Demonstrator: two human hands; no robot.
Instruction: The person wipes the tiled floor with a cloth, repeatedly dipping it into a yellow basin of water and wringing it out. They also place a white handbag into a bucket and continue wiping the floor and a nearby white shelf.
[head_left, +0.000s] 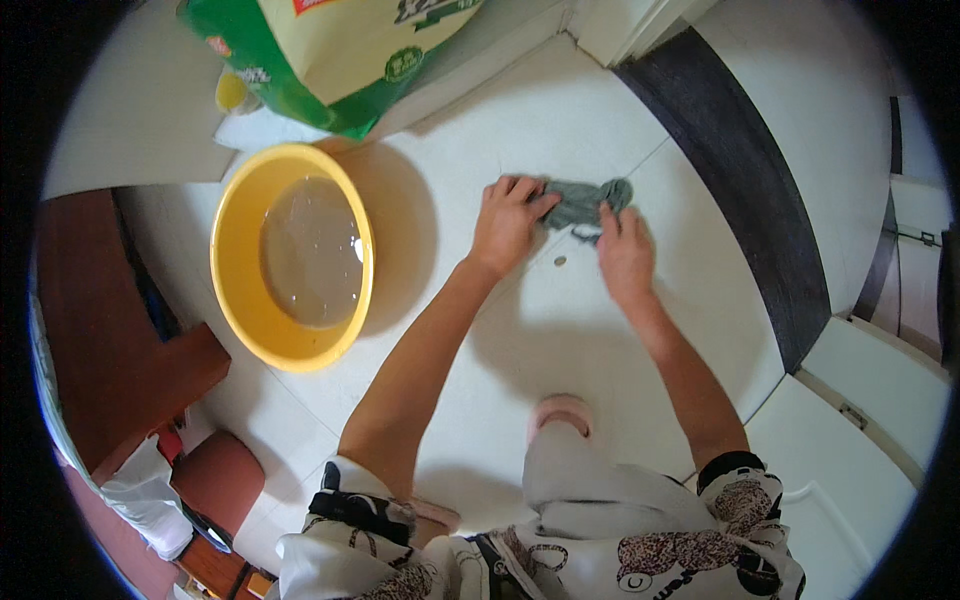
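A crumpled grey-green cloth (574, 202) lies on the pale tiled floor between my two hands. My left hand (512, 221) grips its left end, the thumb pointing inward over it. At the right end, the fingers of my right hand (625, 244) touch the bunched cloth; whether they grip it is hard to tell. A small, round, dark object (560, 261) lies on the floor just below the cloth. To the left stands a yellow plastic basin (366, 300) with cloudy greyish water (311, 251) in it.
A large green and cream package (352, 67) stands beyond the basin. A dark threshold strip (750, 165) curves along the right, with a white door panel (817, 480) nearer me. Brown wooden furniture (97, 300) and a reddish stool (217, 480) are at left. A pink slipper (562, 409) is below my hands.
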